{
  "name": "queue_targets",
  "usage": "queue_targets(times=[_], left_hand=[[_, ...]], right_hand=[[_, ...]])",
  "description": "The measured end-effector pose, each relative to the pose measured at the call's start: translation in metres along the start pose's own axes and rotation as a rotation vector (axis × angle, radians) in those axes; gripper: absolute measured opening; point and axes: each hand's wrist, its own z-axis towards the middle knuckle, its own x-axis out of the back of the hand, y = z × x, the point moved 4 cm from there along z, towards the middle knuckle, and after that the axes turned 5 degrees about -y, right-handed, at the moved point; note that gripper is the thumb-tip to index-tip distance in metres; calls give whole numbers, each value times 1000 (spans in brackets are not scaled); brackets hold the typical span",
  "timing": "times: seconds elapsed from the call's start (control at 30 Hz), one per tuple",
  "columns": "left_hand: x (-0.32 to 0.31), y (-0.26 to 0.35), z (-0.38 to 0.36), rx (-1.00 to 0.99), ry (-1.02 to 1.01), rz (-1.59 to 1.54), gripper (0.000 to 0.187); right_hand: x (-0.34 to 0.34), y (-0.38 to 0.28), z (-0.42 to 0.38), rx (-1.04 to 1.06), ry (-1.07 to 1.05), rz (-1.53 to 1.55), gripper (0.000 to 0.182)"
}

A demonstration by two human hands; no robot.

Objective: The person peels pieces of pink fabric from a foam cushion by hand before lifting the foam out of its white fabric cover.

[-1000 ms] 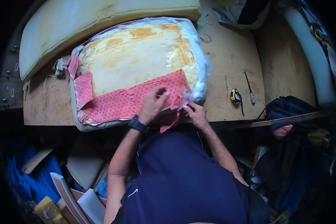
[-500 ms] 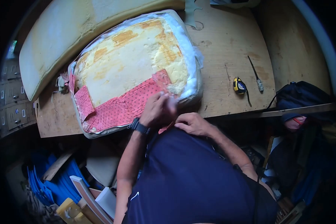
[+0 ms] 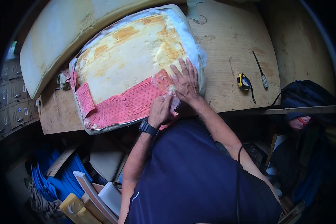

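Note:
A cushion with a yellowed foam face (image 3: 119,59) lies on the wooden table, white wadding (image 3: 186,35) along its far and right edges. Pink dotted fabric (image 3: 127,99) covers its near edge and folds over the near corners. My left hand (image 3: 159,111), with a black watch (image 3: 148,127) on the wrist, is closed on the pink fabric at the near right corner, thumb upward. Beside it, my right hand (image 3: 186,81) lies flat on the foam and the fabric's end, fingers stretched out. Loose pale shreds hang between the hands.
On the table (image 3: 227,44) to the right lie a yellow and black tape measure (image 3: 243,82) and a thin pointed tool (image 3: 260,69) with a wrapped handle. A long curved foam piece (image 3: 56,41) stands behind the cushion. A black bag (image 3: 306,97) sits at the right.
My right hand has moved from the table's front edge, near my shirt, up onto the cushion's right corner and flattened. My left hand has shifted slightly right and down.

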Motion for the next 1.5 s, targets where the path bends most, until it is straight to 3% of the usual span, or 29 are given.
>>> queue_targets(times=[0.07, 0.13, 0.17, 0.27, 0.43, 0.5, 0.6, 0.67, 0.73, 0.87, 0.93, 1.1, 1.2, 1.27, 1.5], left_hand=[[-4, -2, -10, -45, 28, 6, 61], [-10, 24, -34, 97, -13, -167, 63], [-10, 19, -34, -7, 10, -105, 63], [-12, -18, -22, -44, 41, 119, 60], [-1, -6, -50, -193, 53, 127, 59], [7, -10, -60, -56, 86, -120, 55], [15, -37, -42, -4, 66, -156, 52], [16, -41, -34, -73, 57, -247, 47], [22, -13, -36, 47, 112, -404, 46], [39, -3, -2, 12, 133, -247, 46], [39, -2, 8, 66, 24, -343, 43], [9, -11, -21, -109, 55, -315, 49], [3, -29, -35, -64, 62, -109, 51], [3, -20, -43, -110, 46, -164, 52], [5, -18, -52, -18, 98, -82, 53]], right_hand=[[-13, 6, -5, -28, -69, -46, 48], [-15, 8, -5, -18, -89, -76, 49], [-17, 7, -5, -10, -101, -107, 51], [-25, 9, -6, 4, -79, -184, 54], [-29, 11, -3, 10, -67, -216, 53], [-30, 11, -2, 7, -69, -217, 52], [-22, 11, -3, 18, -81, -200, 53], [-15, 9, 1, -2, -131, -144, 56], [-13, 4, 9, -4, -118, -121, 58], [-28, 0, 18, 81, -81, -157, 65], [-30, -2, 19, 140, -89, -135, 72], [-40, 14, 20, 58, -219, -104, 72], [-38, 3, 19, 64, -165, -178, 72], [-39, 3, 21, 19, -192, -249, 69], [-36, -3, 24, 6, -222, -194, 91]])
